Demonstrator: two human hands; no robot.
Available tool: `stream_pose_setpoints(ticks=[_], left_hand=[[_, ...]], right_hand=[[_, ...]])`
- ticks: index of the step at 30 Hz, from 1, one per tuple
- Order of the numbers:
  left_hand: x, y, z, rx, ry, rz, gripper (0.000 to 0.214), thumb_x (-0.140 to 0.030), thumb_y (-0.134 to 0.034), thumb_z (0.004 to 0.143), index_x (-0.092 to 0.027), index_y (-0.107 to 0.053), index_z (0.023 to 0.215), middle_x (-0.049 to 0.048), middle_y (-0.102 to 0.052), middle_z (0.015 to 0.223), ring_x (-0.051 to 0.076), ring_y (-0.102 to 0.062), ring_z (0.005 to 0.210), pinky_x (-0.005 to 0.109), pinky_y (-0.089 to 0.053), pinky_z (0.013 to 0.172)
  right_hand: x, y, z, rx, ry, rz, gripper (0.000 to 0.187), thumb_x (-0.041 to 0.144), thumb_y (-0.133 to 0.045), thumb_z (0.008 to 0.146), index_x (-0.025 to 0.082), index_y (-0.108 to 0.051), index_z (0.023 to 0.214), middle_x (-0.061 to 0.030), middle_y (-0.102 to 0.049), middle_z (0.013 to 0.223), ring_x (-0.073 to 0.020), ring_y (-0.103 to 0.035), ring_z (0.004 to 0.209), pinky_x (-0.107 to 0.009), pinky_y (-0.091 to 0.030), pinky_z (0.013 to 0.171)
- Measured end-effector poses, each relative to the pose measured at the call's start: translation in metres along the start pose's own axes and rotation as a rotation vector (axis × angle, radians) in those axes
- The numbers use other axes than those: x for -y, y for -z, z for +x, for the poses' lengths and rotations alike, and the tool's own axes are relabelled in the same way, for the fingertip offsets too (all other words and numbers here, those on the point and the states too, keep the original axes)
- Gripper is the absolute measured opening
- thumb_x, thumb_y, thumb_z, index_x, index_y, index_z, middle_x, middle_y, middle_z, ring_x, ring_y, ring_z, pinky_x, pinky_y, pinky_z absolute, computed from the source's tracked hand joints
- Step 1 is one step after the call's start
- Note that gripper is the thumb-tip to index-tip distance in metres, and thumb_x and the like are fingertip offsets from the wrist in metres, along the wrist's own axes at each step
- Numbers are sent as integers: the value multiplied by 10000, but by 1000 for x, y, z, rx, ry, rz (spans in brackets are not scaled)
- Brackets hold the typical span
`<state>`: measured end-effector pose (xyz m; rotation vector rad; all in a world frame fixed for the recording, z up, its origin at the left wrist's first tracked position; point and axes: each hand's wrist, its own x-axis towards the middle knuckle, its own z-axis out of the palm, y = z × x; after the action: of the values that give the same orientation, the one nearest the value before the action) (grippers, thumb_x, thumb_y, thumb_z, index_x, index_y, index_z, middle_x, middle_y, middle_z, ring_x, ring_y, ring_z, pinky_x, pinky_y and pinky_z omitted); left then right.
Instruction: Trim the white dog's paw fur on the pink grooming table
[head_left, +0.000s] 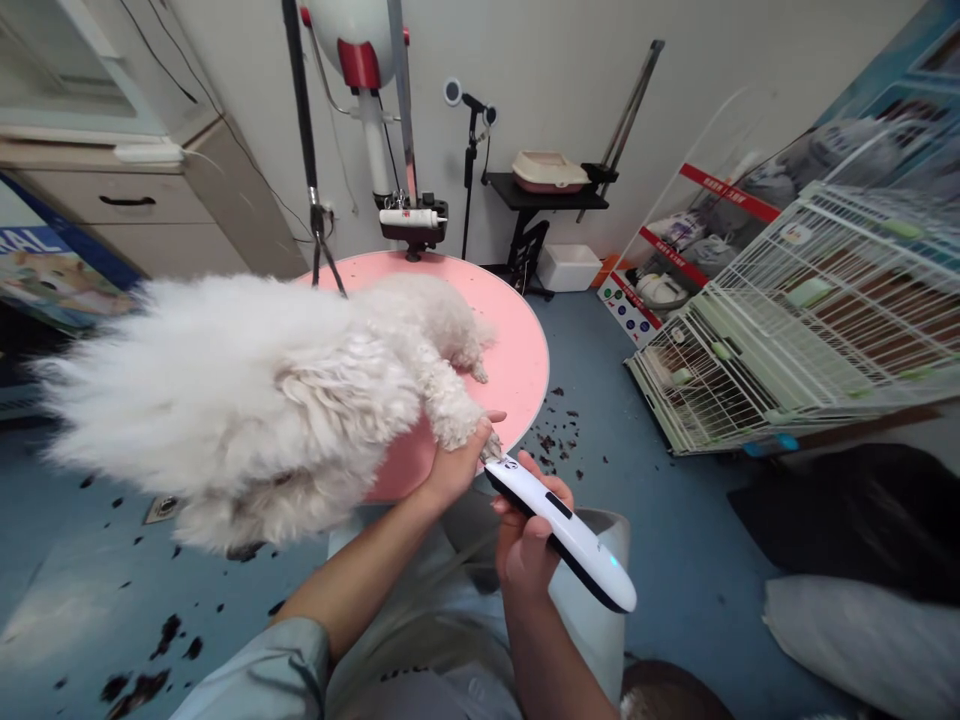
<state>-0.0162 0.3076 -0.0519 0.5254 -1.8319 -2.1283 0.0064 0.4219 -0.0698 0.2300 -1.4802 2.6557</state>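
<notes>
A fluffy white dog [247, 390] stands on a round pink grooming table [517, 350], its rear towards me. My left hand [454, 465] is closed around the dog's hind paw [461, 420], lifting it off the table edge. My right hand [529, 540] grips a white and black electric clipper [562, 530]. The clipper's tip points at the held paw and nearly touches it.
A grooming arm and dryer stand [401, 150] rise behind the table. White wire cages [810, 320] lie at the right. A black side table with a tray [547, 180] stands by the wall. Dark hair clippings [559, 430] litter the blue floor. A cabinet [150, 200] is at the left.
</notes>
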Motion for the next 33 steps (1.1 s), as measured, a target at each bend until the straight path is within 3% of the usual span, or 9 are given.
stream_pose_setpoints(ticks=[6,14,17,21,24,28,33], left_hand=[[3,0,0,-28,-41,40,477,-544,-473,873,-183,-688,1099,31,-607,804,135,-551,725,243,-449,677],[1,-3,-3,-14,-13,20,515,-573,-456,871,-178,-676,1117,23,-606,759,141,-534,679,247,-432,636],[-3,-2,-3,14,-6,-11,539,-583,-448,870,-173,-658,1151,25,-610,766,145,-538,686,247,-425,624],[-9,-1,-2,-25,-73,33,529,-589,-458,866,-167,-686,1089,49,-640,860,164,-566,810,267,-446,744],[-9,0,0,-70,-106,81,508,-589,-481,857,-168,-707,1031,59,-642,905,165,-562,848,266,-438,781],[-6,-2,0,-41,-14,-47,571,-613,-468,858,-157,-664,1140,33,-598,785,123,-518,653,229,-405,582],[-5,-4,-1,-50,-7,-73,540,-595,-490,857,-162,-676,1121,26,-588,783,125,-530,685,224,-430,617]], right_hand=[[5,2,0,-10,-53,61,470,592,-701,731,248,-517,992,-60,-700,1094,-81,-574,489,-243,-488,513],[-4,-3,-4,-9,46,-30,580,638,-737,654,254,-485,1008,-92,-647,1195,-98,-612,518,-328,-557,622],[-4,-9,-9,10,44,-62,623,655,-716,665,257,-481,1083,-130,-582,1293,-127,-654,609,-381,-574,716],[2,-11,-15,19,24,-43,641,643,-673,722,262,-463,1192,-160,-443,1440,-179,-690,812,-404,-566,801],[5,-6,-15,7,96,-78,590,644,-671,723,261,-491,1134,-135,-494,1382,-142,-667,713,-397,-569,767],[4,0,-12,56,81,-70,521,636,-658,742,255,-517,1069,-107,-586,1234,-106,-623,580,-309,-553,592],[1,-4,-10,61,72,-83,569,660,-653,729,263,-499,1106,-123,-545,1311,-120,-647,641,-373,-571,713]])
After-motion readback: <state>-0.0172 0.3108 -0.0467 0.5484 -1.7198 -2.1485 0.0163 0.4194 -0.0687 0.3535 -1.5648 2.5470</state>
